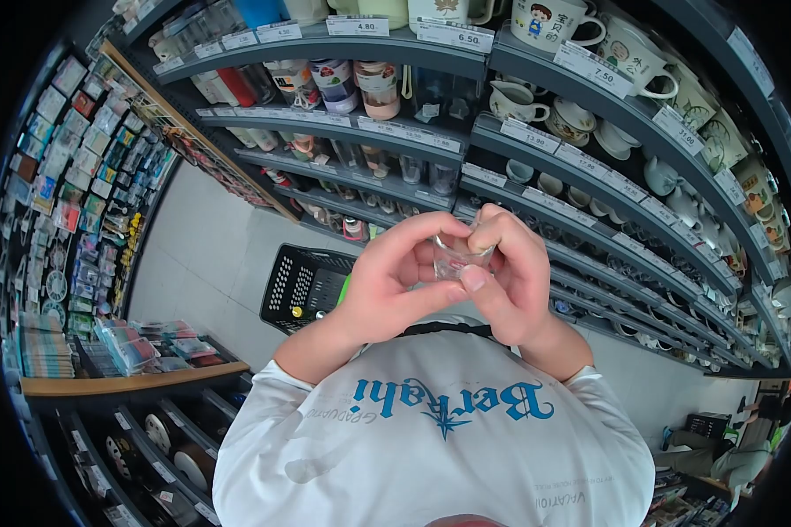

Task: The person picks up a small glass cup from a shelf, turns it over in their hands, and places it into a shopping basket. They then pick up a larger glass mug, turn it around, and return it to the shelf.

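Between both hands, in front of my chest, is a small clear glass cup (455,261), with a reddish mark on its side. My left hand (404,272) curls round one side of it, fingers on the far wall and thumb near the base. From the other side my right hand (514,272) grips it, with the index finger bent at the rim and the thumb pressed on the glass. Parts of the cup are hidden behind the fingers. Beyond my left wrist, a black shopping basket (292,283) holds a few small items, partly covered by my arm.
Shelves of mugs (549,25), teapots (664,176) and bottles (334,86) with price tags (358,26) rise ahead and to the right. Packaged goods hang on a rack (83,176) at the left. Another person (721,457) is at the lower right, over the tiled floor (189,250).
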### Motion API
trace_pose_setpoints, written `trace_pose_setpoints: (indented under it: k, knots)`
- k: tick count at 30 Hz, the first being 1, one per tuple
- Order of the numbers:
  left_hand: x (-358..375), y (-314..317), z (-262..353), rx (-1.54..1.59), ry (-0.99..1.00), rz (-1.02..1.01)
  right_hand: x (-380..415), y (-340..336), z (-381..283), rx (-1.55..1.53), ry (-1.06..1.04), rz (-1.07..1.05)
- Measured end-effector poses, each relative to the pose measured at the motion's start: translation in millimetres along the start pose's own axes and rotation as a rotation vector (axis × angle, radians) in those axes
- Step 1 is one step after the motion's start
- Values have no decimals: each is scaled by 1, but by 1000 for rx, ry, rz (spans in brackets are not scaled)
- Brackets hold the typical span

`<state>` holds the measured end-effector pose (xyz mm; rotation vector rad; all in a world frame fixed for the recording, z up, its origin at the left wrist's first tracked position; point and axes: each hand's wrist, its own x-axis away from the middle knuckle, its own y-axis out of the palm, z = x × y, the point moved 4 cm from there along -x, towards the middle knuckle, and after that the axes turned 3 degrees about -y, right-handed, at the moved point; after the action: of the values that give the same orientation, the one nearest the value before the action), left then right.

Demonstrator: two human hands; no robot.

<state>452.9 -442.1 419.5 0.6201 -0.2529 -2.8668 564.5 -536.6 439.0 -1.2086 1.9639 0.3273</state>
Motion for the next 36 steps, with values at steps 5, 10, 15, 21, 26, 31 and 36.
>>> trace_pose_setpoints:
  k: [5, 10, 15, 21, 26, 31, 36]
  knots:
    - [0, 2, -1, 119, -54, 11, 1, -1, -2, -29, 22, 3]
    - [-2, 5, 0, 145, -69, 5, 1, -3, -3, -25, 14, 13]
    - [-5, 6, 1, 94, -54, 13, 2, -5, 1, -14, 17, 12]
    - [-6, 3, -1, 47, -81, 20, 1, -5, 4, -43, 12, 25]
    - [-9, 3, 3, 144, -121, -1, 2, -3, 6, -70, 42, 41]
    - [-11, 2, 2, 146, -116, -4, 1, -3, 9, -78, 41, 43]
    - [-11, 1, 0, 106, -148, 1, 4, -3, 14, -122, 39, 69]
